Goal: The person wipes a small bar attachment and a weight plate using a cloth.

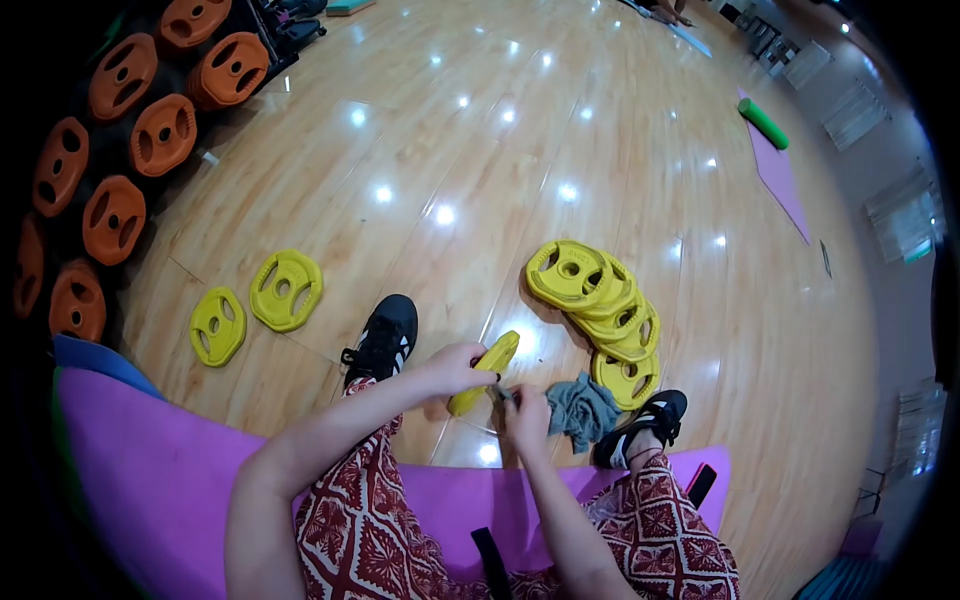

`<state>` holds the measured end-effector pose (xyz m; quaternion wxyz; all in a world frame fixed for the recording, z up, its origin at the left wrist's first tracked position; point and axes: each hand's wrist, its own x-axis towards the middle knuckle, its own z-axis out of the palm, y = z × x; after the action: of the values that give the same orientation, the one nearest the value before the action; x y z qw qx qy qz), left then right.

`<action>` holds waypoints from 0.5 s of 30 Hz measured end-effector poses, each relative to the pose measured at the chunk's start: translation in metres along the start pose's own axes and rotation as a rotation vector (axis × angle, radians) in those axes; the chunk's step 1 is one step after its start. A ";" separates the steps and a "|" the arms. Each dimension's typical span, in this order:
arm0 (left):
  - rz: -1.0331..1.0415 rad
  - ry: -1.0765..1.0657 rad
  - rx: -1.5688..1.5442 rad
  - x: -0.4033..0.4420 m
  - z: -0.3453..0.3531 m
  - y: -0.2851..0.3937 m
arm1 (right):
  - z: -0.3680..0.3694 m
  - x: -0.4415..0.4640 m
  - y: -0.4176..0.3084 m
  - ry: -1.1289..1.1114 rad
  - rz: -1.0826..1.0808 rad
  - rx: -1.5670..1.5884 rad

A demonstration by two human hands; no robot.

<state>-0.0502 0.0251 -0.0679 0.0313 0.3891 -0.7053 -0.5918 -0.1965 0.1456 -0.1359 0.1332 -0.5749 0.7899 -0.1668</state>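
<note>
A yellow weight plate (484, 374) is tilted up nearly edge-on between my feet, and my left hand (462, 368) grips its upper left side. My right hand (527, 412) is closed on a grey-green cloth (582, 410) at the plate's lower right; most of the cloth hangs bunched to the right of the hand. Several yellow plates (572, 270) lie overlapped on the floor beyond the cloth. Two more, a larger yellow plate (299, 290) and a smaller yellow plate (229, 325), lie apart to the left.
Orange plates (163, 135) hang on a rack at the left. Black shoes (392, 325) flank the held plate. A purple mat (180, 470) lies beneath the legs, with a phone (702, 484) on it. A green roller (763, 123) is far right; part of a person (668, 12) shows at the top.
</note>
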 end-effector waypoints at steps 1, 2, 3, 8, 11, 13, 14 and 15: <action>0.028 -0.014 0.012 -0.004 -0.001 0.001 | -0.003 0.006 0.003 0.094 0.046 0.294; 0.018 -0.025 0.008 -0.007 -0.001 0.004 | -0.006 0.010 0.004 0.187 0.096 0.584; 0.028 -0.062 -0.110 -0.009 -0.004 0.007 | -0.019 0.015 -0.005 0.255 0.138 0.728; 0.117 -0.288 -0.502 -0.008 -0.005 0.002 | -0.072 0.031 -0.043 0.242 -0.237 0.849; 0.159 -0.298 -0.253 -0.010 -0.006 0.010 | -0.081 0.034 -0.060 0.053 -0.255 0.666; 0.101 -0.280 -0.197 -0.004 0.003 0.006 | -0.086 0.034 -0.062 0.062 -0.252 0.591; 0.105 -0.289 -0.185 -0.003 0.005 0.004 | -0.091 0.035 -0.064 0.046 -0.240 0.576; 0.070 -0.266 -0.208 -0.005 0.005 0.009 | -0.097 0.036 -0.064 0.032 -0.226 0.565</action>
<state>-0.0534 0.0320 -0.0590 -0.0019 0.2774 -0.6512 -0.7064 -0.1909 0.1034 -0.0219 0.2560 -0.5966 0.6451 -0.4029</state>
